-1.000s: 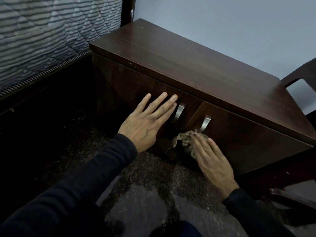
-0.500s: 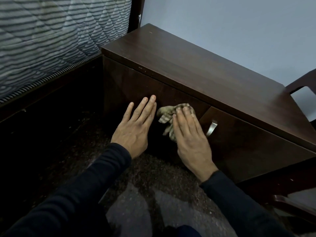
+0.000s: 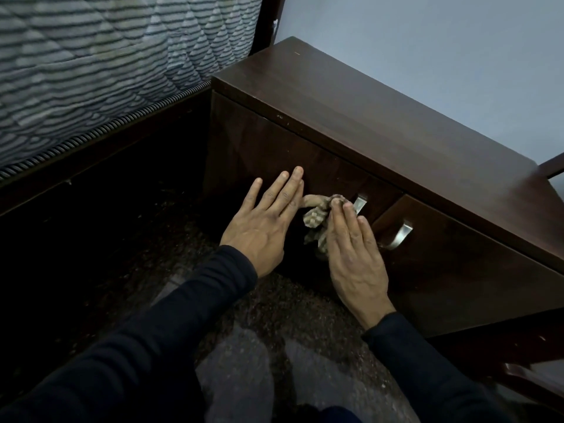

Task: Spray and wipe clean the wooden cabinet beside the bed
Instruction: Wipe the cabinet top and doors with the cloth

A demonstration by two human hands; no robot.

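Left hand [image 3: 262,230] flat on cabinet [image 3: 396,141] door, fingers straight, holding nothing. Right hand [image 3: 354,257] fingers straight too, pressing crumpled cloth [image 3: 314,218] beside 2 handles [image 3: 360,204].

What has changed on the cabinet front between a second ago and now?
The right hand slid the crumpled beige checked cloth leftward, from below the right silver metal handle onto the left door, just left of the left silver metal handle. The left hand also shifted left along that door. Both hands stay flat against the dark brown wooden cabinet.
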